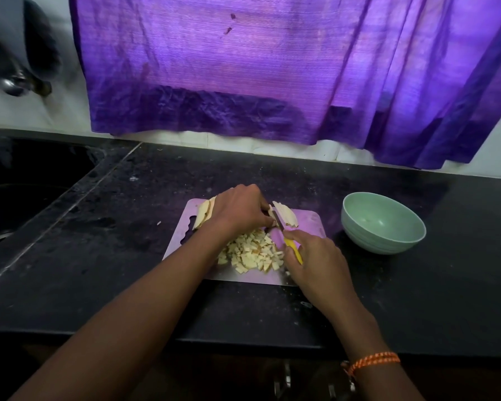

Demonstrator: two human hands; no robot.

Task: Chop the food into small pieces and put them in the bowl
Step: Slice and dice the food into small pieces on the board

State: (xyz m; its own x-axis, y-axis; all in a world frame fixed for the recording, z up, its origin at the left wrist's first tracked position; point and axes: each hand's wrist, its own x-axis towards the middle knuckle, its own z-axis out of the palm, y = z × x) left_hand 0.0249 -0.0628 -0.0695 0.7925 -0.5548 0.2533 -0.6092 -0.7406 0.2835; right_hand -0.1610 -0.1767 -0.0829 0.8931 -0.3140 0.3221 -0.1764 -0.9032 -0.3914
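Observation:
A metal cutting board (pixel 310 224) lies on the black counter. On it sits a heap of small pale cut pieces (pixel 252 253). My left hand (pixel 237 206) curls over pale food strips (pixel 285 214) at the board's far side and holds them down. Uncut slices (pixel 204 212) lie behind my left wrist at the board's far left. My right hand (pixel 315 259) grips the yellow handle of a knife (pixel 292 248), and the blade crosses the strips beside my left fingers. A pale green bowl (pixel 383 224), with nothing in it, stands to the right of the board.
The black stone counter (pixel 417 285) runs from a dark sink (pixel 26 183) on the left to the right edge of view. A purple curtain (pixel 272 68) hangs over the back wall. Dark metal vessels (pixel 15 68) sit at the far left, up high.

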